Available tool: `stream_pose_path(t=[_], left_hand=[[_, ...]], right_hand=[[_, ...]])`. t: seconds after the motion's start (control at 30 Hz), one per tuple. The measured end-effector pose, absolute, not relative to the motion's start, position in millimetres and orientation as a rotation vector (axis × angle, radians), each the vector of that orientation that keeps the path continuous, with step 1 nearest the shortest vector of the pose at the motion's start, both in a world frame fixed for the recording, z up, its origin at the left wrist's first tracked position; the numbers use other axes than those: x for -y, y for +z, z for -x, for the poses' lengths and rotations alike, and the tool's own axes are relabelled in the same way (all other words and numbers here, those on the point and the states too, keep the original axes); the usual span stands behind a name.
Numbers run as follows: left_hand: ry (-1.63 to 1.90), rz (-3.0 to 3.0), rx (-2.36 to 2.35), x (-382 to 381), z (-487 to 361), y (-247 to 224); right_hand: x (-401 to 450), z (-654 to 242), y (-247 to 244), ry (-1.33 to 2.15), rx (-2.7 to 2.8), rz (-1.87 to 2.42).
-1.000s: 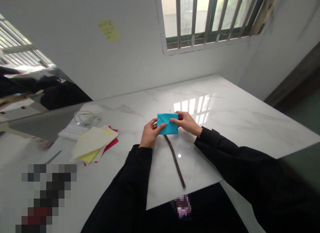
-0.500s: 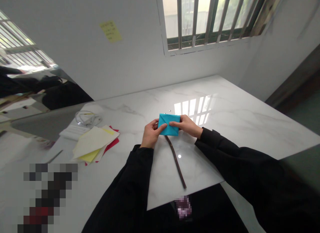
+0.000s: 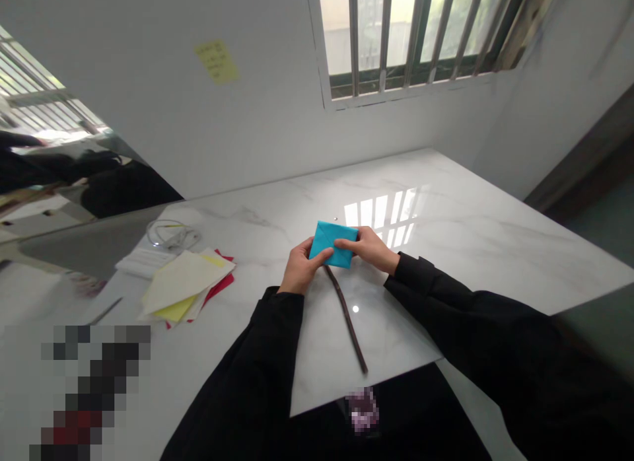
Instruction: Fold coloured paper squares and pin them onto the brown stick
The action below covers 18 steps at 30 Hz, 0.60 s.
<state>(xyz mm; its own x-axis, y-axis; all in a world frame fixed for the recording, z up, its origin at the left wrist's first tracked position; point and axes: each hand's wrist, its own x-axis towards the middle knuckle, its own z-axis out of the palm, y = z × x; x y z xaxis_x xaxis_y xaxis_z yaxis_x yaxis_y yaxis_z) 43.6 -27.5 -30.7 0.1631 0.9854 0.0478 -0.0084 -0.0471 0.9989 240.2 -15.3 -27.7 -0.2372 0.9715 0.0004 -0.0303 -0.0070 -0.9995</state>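
A folded piece of blue paper (image 3: 327,236), with crease lines across its face, is held up between both hands above the marble-patterned table. My left hand (image 3: 300,268) grips its left side, thumb on the front and fingers behind. At the right edge my right hand (image 3: 369,246) pinches it, thumb lying across the front; the fingers behind are mostly hidden. Below the paper, a thin dark brown stick (image 3: 347,319) lies on the table, its far end hidden by the paper and left hand.
To the left lie several sheets of cream, yellow and red paper (image 3: 185,286), with a white cable (image 3: 173,235) behind them. A pen-like item (image 3: 106,310) rests nearby. The table (image 3: 475,230) meets the wall under a barred window (image 3: 396,38); a yellow note (image 3: 216,61) is on the wall.
The blue paper has tilted slightly clockwise, its left side shifting a little to the left. Both hands keep their hold, and the stick lies as before.
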Motion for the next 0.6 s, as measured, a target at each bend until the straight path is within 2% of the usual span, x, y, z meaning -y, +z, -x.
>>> stream_pose_path(t=[0.37, 0.47, 0.6], left_hand=[[1.228, -1.293, -1.104, 24, -42, -33], [1.321, -1.25, -1.165, 20, -34, -32], [1.431, -1.17, -1.257, 13, -23, -35]], right_hand=[[15, -245, -19, 1.351, 1.496, 1.034], [3, -259, -18, 1.136, 1.466, 1.098], [-18, -286, -26, 0.654, 1.477, 1.336]])
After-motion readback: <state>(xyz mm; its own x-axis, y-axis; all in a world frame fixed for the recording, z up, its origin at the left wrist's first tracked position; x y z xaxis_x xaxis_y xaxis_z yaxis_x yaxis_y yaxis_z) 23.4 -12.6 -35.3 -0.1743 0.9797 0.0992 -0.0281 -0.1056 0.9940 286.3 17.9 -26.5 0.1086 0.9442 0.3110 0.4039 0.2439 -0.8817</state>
